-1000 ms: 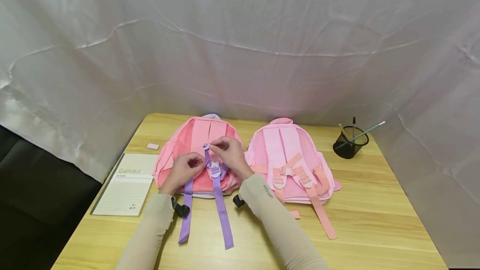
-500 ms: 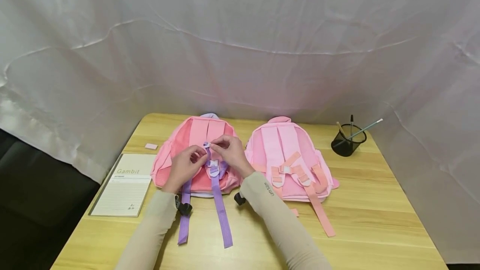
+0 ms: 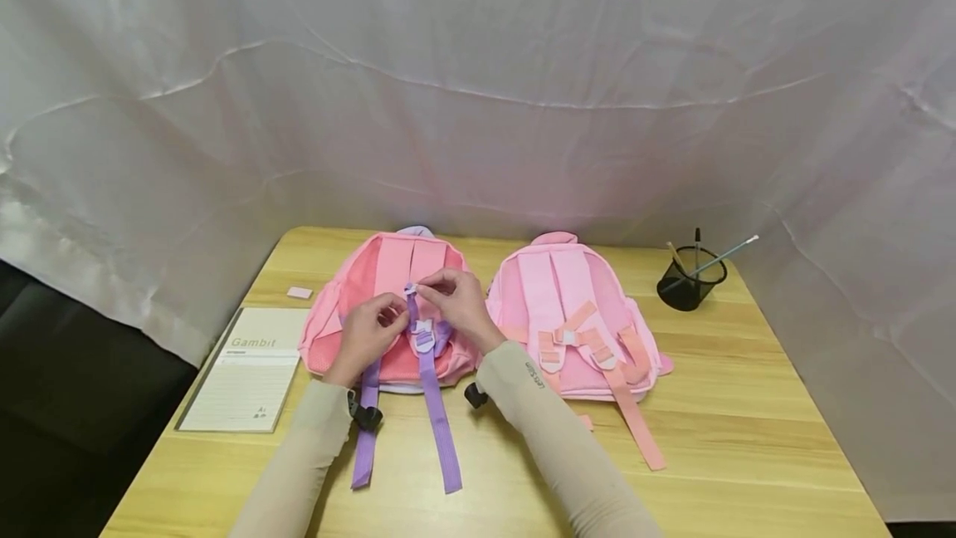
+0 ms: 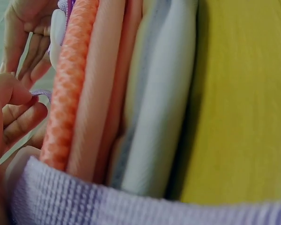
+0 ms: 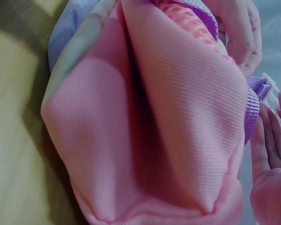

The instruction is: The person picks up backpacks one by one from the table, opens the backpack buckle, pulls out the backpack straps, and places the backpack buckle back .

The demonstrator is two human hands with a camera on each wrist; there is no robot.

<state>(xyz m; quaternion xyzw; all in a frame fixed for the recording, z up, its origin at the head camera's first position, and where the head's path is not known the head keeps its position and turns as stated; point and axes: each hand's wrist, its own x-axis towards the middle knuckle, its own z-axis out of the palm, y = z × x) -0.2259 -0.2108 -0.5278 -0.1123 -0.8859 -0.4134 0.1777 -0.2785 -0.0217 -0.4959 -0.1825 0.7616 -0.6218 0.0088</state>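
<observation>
A wooden bench (image 3: 747, 438) is walled round by hanging grey cloth (image 3: 478, 123) at 10, 12 and 2 o'clock; past its left edge, something dark (image 3: 60, 405) is seen at 9. By that edge, at 9, a notebook (image 3: 246, 380) is laid, and at 10 a small pink block (image 3: 299, 293). At 11, near the far edge, a coral backpack (image 3: 321, 330) is laid with its straps up. Its purple strap (image 3: 412, 305) is pinched by the left hand (image 3: 369, 335), and a little white buckle (image 3: 410, 290) on it is pinched by the right hand (image 3: 461, 310). Just beside, at 1, a light pink backpack (image 3: 563, 289) is laid. At 2, near the right edge, pens are held in a black cup (image 3: 681, 293). Little space is left between the backpacks; wide wood is seen from 3 to 5. Since half a second ago, hardly anything has been moved: strap and buckle are pinched at nearly the same spot.
</observation>
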